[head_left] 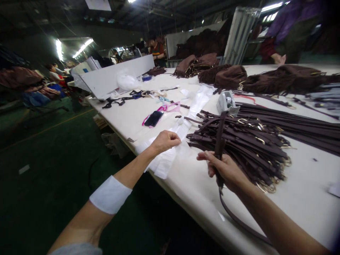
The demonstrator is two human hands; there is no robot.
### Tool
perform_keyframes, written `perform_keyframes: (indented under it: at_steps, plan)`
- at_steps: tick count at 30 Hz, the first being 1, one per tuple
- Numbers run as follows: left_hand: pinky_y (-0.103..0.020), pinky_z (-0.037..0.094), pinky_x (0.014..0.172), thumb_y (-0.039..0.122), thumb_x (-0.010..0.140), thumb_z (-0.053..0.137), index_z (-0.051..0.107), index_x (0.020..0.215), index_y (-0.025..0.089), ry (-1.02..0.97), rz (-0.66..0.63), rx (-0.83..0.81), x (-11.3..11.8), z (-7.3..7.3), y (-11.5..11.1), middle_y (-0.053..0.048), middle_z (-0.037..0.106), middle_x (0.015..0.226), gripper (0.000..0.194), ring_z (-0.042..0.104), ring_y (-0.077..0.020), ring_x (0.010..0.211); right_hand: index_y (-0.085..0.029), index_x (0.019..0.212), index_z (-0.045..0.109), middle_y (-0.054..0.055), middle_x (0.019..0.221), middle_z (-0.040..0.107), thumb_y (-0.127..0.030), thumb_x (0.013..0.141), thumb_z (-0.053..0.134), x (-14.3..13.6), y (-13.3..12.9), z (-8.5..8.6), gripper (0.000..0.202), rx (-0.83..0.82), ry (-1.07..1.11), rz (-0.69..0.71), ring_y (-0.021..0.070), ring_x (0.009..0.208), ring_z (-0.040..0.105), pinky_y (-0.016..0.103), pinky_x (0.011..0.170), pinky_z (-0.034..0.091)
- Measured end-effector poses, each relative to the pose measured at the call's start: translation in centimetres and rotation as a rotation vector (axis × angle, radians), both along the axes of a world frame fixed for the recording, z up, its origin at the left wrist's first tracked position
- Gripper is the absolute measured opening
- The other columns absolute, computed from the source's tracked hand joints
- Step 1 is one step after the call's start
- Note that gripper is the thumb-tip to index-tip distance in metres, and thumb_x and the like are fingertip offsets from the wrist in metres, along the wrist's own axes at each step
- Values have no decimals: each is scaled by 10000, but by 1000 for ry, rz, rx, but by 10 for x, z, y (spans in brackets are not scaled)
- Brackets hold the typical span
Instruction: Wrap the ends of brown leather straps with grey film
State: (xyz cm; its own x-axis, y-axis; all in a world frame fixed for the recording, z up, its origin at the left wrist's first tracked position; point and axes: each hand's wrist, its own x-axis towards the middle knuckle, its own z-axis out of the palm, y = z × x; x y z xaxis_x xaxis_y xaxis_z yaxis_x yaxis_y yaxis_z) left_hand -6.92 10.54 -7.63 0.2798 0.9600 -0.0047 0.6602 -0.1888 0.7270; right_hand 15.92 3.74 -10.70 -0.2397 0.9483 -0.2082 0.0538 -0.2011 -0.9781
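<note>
My left hand (165, 141) is closed in a pinch on the edge of a thin white sheet (183, 150), over a stack of white wrapping sheets (164, 164) at the table's near edge. My right hand (225, 168) grips a folded dark brown strap (220, 141), which stands upright; its long tail hangs down and curves along the table edge. Right behind that hand lies a pile of brown straps (247, 145) with gold-coloured metal hooks. A grey tape dispenser (227, 102) stands beyond the pile, partly behind the held strap.
On the white table (305, 191) lie a phone (153, 118), a pink ribbon (172, 107) and long brown straps (297, 122). Brown fabric bags (287, 78) line the far side. Another person's hand (278, 58) is at the back right. A white panel (119, 76) stands at the left.
</note>
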Motion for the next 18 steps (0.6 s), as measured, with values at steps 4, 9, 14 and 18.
perform_keyframes:
  at_steps: [4,9,14,18]
  plan:
    - [-207,389,519,223,692,510,624,660,145,22,-8,95,23,-2,-12,27,542,561,142,477,-99,524,-116,811,633,-47,376,423,-606,757,543,-17,2,-4,501,-29,27,36,81,369,375,214,404,275]
    - [-319,425,821,134,691,502,572,674,171,62,-156,255,49,-5,-24,-37,613,805,80,552,-185,824,-143,720,559,-59,424,441,-520,687,648,-15,-1,-14,389,8,32,-64,69,342,362,208,373,268]
    - [-347,351,952,142,746,528,539,829,173,90,-450,217,77,-7,-23,-36,617,893,89,552,-184,906,-167,752,506,-71,471,428,-518,708,643,8,-9,-14,380,38,42,-80,69,375,377,200,383,287]
    - [-253,429,764,398,832,521,502,1005,192,155,-616,38,88,1,-16,-15,621,887,270,573,-155,816,-164,774,502,-82,481,362,-532,735,624,41,-29,2,389,31,-33,99,64,408,353,191,397,273]
